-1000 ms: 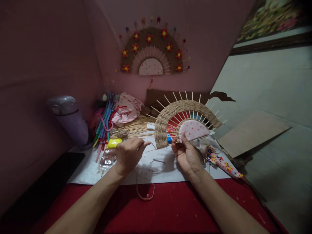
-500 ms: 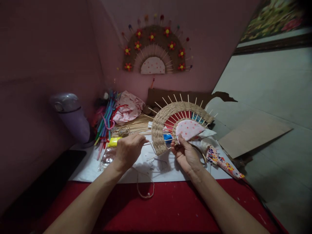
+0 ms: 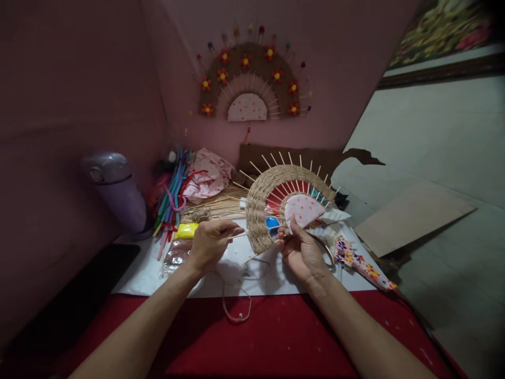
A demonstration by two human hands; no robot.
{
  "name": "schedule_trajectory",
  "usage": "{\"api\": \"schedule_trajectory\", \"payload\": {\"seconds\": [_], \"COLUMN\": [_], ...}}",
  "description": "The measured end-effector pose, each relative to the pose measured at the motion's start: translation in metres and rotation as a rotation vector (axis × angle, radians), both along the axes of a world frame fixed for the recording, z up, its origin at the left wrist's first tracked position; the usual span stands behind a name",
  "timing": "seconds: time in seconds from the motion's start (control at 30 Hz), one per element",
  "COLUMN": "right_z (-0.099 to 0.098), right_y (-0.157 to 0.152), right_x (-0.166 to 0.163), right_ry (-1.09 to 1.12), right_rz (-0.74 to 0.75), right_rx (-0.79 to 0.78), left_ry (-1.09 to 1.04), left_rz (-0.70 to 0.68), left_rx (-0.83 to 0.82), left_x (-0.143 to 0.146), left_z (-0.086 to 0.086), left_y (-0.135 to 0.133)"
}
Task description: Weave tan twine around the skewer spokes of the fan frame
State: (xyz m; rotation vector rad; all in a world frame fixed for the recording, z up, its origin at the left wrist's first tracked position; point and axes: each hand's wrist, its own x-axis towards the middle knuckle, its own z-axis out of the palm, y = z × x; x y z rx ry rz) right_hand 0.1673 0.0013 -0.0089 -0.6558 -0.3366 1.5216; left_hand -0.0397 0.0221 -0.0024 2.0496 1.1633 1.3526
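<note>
My right hand (image 3: 302, 258) grips a half-round woven twine fan (image 3: 258, 205) at the lower edge of its pink dotted centre (image 3: 303, 211), thumb on the front. Thin wooden sticks fan out through the woven band. At the band's lower left end, my left hand (image 3: 213, 242) is pinched closed beside a stick tip (image 3: 239, 235). It appears to hold the jute twine, whose strand is mostly hidden at the fingers. A loop of the twine (image 3: 249, 310) hangs below over the red cloth.
A lilac bottle (image 3: 120, 195) stands left, beside colourful pipe cleaners (image 3: 171, 189) and crumpled pink cloth (image 3: 207, 176). Loose sticks (image 3: 224, 202) and yellow (image 3: 186, 230) and brown packets (image 3: 179, 253) lie behind my left hand. Flower-patterned scissors handle-like wrap (image 3: 365, 266) lies right. A finished half-round decoration (image 3: 246, 60) hangs on the wall.
The fan has tilted slightly, its right end moving down and left. My left fingers have shifted slightly right, and the strand that stretched from them toward the band's lower end no longer shows clearly.
</note>
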Motion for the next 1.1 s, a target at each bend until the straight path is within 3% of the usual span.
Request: {"api": "schedule_trajectory", "payload": {"seconds": [0.7,1.1], "right_z": [0.0017,0.0006], "right_y": [-0.0023,-0.0026], "right_x": [-0.0023,-0.0037], "right_ry": [-0.008,-0.025], "right_rz": [0.048,0.081], "right_rx": [-0.017,-0.032], "left_ry": [-0.057,0.055], "left_rz": [0.017,0.158], "left_rx": [-0.006,0.209], "left_x": [0.0015,-0.0069], "left_z": [-0.0043,0.0015], "left_y": [0.0026,0.0063]}}
